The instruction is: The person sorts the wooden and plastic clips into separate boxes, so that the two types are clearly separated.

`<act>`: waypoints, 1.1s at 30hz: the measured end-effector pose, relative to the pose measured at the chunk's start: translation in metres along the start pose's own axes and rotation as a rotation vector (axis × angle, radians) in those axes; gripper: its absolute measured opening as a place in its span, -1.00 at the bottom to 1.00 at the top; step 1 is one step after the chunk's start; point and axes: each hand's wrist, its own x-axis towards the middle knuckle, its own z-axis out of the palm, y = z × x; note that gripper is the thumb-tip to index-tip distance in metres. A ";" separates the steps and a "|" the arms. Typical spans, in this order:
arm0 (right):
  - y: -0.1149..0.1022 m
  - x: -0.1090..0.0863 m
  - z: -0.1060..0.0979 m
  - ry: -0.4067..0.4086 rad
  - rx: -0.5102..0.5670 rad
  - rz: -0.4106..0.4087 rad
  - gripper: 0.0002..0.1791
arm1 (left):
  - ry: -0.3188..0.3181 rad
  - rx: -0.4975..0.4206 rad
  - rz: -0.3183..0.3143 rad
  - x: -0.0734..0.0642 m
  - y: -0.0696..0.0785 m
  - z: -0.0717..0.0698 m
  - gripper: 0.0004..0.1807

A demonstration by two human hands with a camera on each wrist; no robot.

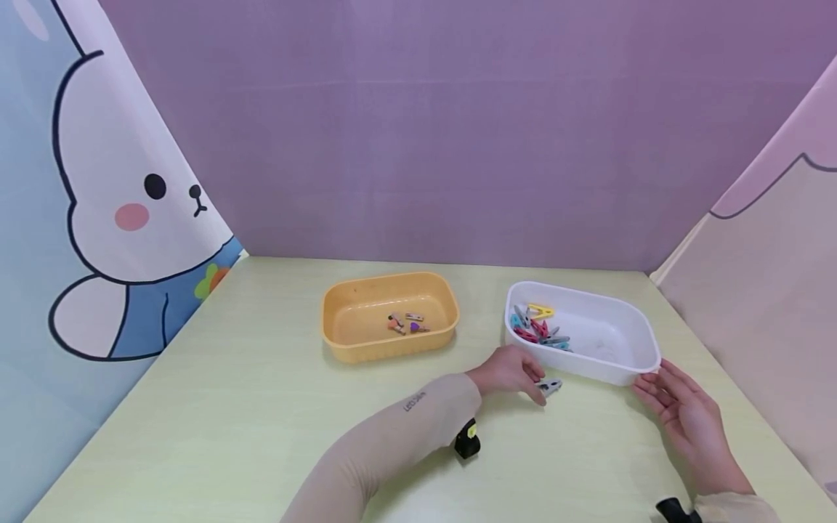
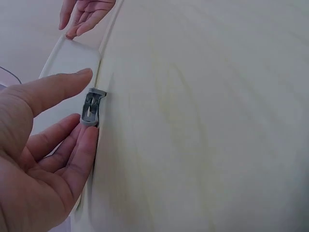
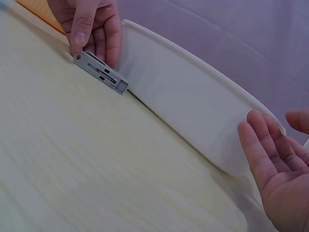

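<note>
My left hand (image 1: 508,370) is at a grey clothespin (image 1: 551,387) just in front of the white basin (image 1: 633,314). In the left wrist view, its fingertips (image 2: 87,133) meet the lower end of the clothespin, and a gap shows between the thumb and the clothespin. Seen from the right wrist, the clothespin (image 3: 101,72) lies slantwise close to the basin's foot, its metal spring showing. My right hand (image 1: 689,421) has its fairly straight fingers against the basin's near right corner, below the rim. Inside the basin, several clothespins (image 1: 539,329) in red, blue, grey and yellow lie toward the left end.
An orange basin (image 1: 340,350) stands left of the white one on the pale table (image 1: 216,407). A few small clips (image 1: 415,317), some with coloured decorations, lie in it. A purple backdrop (image 1: 418,145) rises behind the table, and printed panels (image 1: 124,174) border its sides.
</note>
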 end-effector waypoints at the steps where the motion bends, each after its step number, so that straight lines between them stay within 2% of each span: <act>1: 0.000 0.000 0.000 0.001 -0.004 0.000 -0.66 | 0.003 0.009 -0.003 0.000 0.000 0.000 -0.67; 7: 0.001 0.003 -0.002 -0.014 -0.027 -0.013 -0.70 | 0.015 0.047 -0.004 0.002 0.001 0.001 -0.72; 16: 0.001 0.004 -0.003 -0.023 -0.019 -0.016 -0.70 | 0.016 0.057 0.024 0.002 0.000 0.001 -0.73; 26: 0.001 0.001 -0.003 -0.027 -0.013 -0.010 -0.69 | -0.029 -0.011 0.066 -0.001 -0.003 -0.002 -0.76; 33: 0.000 0.001 -0.002 -0.026 -0.010 -0.007 -0.68 | -0.074 -0.070 0.084 -0.005 0.000 -0.005 -0.76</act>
